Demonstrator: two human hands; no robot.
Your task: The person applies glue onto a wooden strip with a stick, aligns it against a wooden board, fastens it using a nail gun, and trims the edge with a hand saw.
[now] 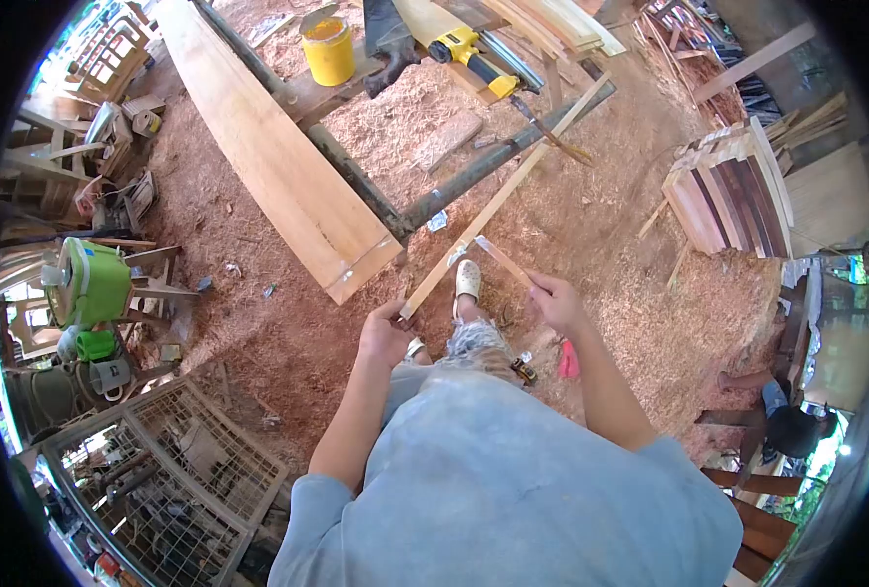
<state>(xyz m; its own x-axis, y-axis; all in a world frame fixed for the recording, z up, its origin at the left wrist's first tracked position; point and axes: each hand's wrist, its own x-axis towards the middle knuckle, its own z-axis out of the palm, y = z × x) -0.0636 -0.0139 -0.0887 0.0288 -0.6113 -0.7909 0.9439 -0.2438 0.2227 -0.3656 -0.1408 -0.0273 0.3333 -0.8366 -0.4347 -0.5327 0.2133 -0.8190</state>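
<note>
My left hand is closed on the near end of a long, narrow wooden strip. The strip slants away to the upper right, across a metal frame bar. In my right hand is a short flat wooden stick, pinched at its near end. Its far tip looks whitish and lies close beside the strip. A whitish patch shows on the strip near that tip; I cannot tell what it is. Left of the strip, a wide wooden board rests along the frame.
A yellow can, a handsaw and a yellow-black power tool sit at the far side. Stacked boards stand right. A green container and wire-mesh rack are left. Another person is at the right edge. Shavings cover the ground.
</note>
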